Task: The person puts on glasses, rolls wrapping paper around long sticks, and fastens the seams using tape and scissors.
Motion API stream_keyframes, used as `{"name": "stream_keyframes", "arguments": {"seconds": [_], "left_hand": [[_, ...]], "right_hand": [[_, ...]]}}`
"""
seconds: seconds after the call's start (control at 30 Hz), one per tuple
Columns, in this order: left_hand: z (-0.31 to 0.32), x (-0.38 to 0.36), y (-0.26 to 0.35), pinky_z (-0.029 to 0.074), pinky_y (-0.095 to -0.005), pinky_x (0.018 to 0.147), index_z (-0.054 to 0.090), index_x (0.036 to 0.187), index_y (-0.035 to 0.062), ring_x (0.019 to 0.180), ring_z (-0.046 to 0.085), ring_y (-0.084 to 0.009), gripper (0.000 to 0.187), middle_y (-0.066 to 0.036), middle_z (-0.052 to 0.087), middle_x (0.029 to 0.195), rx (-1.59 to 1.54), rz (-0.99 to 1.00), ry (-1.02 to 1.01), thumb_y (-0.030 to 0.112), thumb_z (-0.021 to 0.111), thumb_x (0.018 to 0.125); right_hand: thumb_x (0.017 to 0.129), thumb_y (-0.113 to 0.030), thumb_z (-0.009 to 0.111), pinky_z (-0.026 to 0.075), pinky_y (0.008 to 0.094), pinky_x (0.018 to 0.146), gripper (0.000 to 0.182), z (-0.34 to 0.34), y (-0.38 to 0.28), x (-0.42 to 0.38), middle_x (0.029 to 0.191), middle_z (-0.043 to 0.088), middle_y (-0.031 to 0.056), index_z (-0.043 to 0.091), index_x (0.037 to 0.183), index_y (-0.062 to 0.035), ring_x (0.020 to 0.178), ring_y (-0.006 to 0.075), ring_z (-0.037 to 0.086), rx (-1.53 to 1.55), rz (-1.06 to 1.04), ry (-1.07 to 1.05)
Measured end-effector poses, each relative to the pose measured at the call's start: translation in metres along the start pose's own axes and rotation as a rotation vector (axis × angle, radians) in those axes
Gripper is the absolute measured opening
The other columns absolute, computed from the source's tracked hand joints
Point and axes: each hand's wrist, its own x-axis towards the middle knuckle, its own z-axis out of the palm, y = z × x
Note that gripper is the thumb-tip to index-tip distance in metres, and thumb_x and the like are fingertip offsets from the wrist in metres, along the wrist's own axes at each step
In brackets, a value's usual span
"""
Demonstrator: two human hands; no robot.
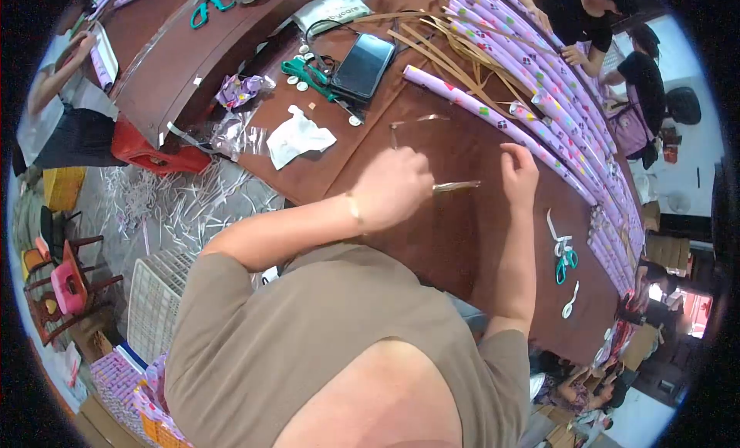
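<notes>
My left hand [393,190] is closed over the brown table, and a shiny clear plastic strip [456,186] sticks out from its fingers to the right. Just beyond that hand, another thin clear strip [420,120] lies on the brown surface. My right hand [521,171] is raised to the right, loosely curled, with a gap between thumb and forefinger and nothing visible in it. A long lilac patterned paper roll [493,120] lies slantwise past both hands. Green-handled scissors [566,263] rest on the table beside my right forearm.
Many patterned rolls [539,78] are stacked at the far right, with brown strips [439,55] beside them. A phone [362,65], green cord [307,74] and crumpled white tissue [299,137] lie at the left. Co-workers' hands [574,55] are across the table. Shredded paper [166,205] covers the floor.
</notes>
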Motion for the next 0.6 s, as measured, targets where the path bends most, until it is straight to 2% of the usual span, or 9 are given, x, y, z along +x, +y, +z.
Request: {"name": "stream_keyframes", "arguments": {"seconds": [0.07, 0.13, 0.17, 0.2, 0.27, 0.4, 0.47, 0.5, 0.6], "left_hand": [[-0.041, 0.007, -0.002, 0.050, -0.0398, 0.075, 0.069, 0.079, 0.0071, 0.086, 0.060, -0.0268, 0.006, -0.009, 0.063, 0.088, -0.206, -0.054, 0.232, 0.013, 0.070, 0.077], [-0.064, 0.007, -0.009, 0.051, -0.0378, 0.081, 0.070, 0.085, 0.0043, 0.093, 0.062, -0.0274, 0.009, -0.012, 0.064, 0.091, -0.322, -0.098, 0.306, 0.011, 0.072, 0.079], [-0.078, 0.005, -0.013, 0.050, -0.0345, 0.086, 0.071, 0.090, 0.0016, 0.099, 0.062, -0.0244, 0.008, -0.012, 0.063, 0.099, -0.488, -0.114, 0.252, 0.006, 0.066, 0.085], [-0.082, 0.004, -0.016, 0.053, -0.0336, 0.082, 0.070, 0.093, 0.0006, 0.099, 0.064, -0.0234, 0.010, -0.012, 0.065, 0.102, -0.607, -0.169, 0.245, 0.007, 0.066, 0.086], [-0.086, 0.000, -0.020, 0.052, -0.0331, 0.086, 0.069, 0.097, -0.0022, 0.101, 0.063, -0.0204, 0.011, -0.011, 0.064, 0.110, -0.950, -0.253, 0.212, 0.002, 0.062, 0.090], [-0.087, -0.001, -0.028, 0.051, -0.0337, 0.091, 0.068, 0.101, -0.0044, 0.104, 0.062, -0.0199, 0.014, -0.011, 0.062, 0.114, -1.175, -0.179, 0.113, -0.003, 0.058, 0.091], [-0.087, -0.002, -0.023, 0.050, -0.0342, 0.094, 0.068, 0.101, -0.0050, 0.104, 0.063, -0.0206, 0.016, -0.013, 0.062, 0.115, -1.311, -0.163, 0.145, -0.005, 0.056, 0.090], [-0.087, -0.002, -0.021, 0.050, -0.0351, 0.094, 0.068, 0.101, -0.0058, 0.105, 0.062, -0.0220, 0.016, -0.015, 0.062, 0.116, -1.340, -0.158, 0.156, -0.004, 0.056, 0.090], [-0.094, -0.001, -0.017, 0.050, -0.0364, 0.095, 0.068, 0.101, -0.0064, 0.106, 0.062, -0.0238, 0.016, -0.017, 0.063, 0.116, -1.381, -0.117, 0.179, -0.002, 0.057, 0.090]], "right_hand": [[0.092, -0.006, 0.059, 0.049, 0.0246, 0.077, 0.021, -0.004, 0.022, -0.010, 0.100, 0.069, 0.0047, 0.068, 0.110, -0.0005, 0.085, 0.0097, 0.061, 0.156, 0.199, 0.040], [0.092, -0.006, 0.058, 0.050, 0.0243, 0.077, 0.028, 0.000, 0.009, -0.021, 0.109, 0.067, 0.0068, 0.065, 0.119, 0.0003, 0.085, 0.0106, 0.062, 0.345, 0.244, 0.004], [0.093, -0.007, 0.057, 0.051, 0.0250, 0.076, 0.036, 0.001, -0.003, -0.027, 0.115, 0.065, 0.0096, 0.059, 0.129, -0.0006, 0.086, 0.0115, 0.063, 0.534, 0.320, -0.093], [0.094, -0.009, 0.057, 0.051, 0.0256, 0.076, 0.043, 0.001, -0.027, -0.032, 0.121, 0.063, 0.0121, 0.053, 0.135, -0.0004, 0.088, 0.0121, 0.063, 0.555, 0.343, -0.164], [0.094, -0.012, 0.058, 0.050, 0.0251, 0.075, 0.046, 0.004, -0.057, -0.039, 0.122, 0.062, 0.0131, 0.050, 0.138, 0.0001, 0.086, 0.0121, 0.063, 0.760, 0.250, -0.230], [0.095, -0.014, 0.057, 0.050, 0.0252, 0.075, 0.046, -0.001, -0.103, -0.041, 0.123, 0.062, 0.0133, 0.049, 0.137, 0.0024, 0.083, 0.0123, 0.062, 0.920, 0.204, -0.215], [0.096, -0.013, 0.056, 0.050, 0.0253, 0.074, 0.042, -0.007, -0.116, -0.045, 0.122, 0.062, 0.0140, 0.051, 0.134, 0.0050, 0.081, 0.0123, 0.061, 0.905, 0.143, -0.353], [0.096, -0.009, 0.054, 0.049, 0.0253, 0.074, 0.033, -0.012, -0.127, -0.048, 0.117, 0.064, 0.0141, 0.056, 0.125, 0.0067, 0.082, 0.0126, 0.061, 0.906, 0.173, -0.354], [0.095, -0.006, 0.053, 0.050, 0.0257, 0.074, 0.026, -0.026, -0.139, -0.055, 0.110, 0.065, 0.0144, 0.060, 0.116, 0.0062, 0.080, 0.0126, 0.062, 0.938, 0.167, -0.314]]}}
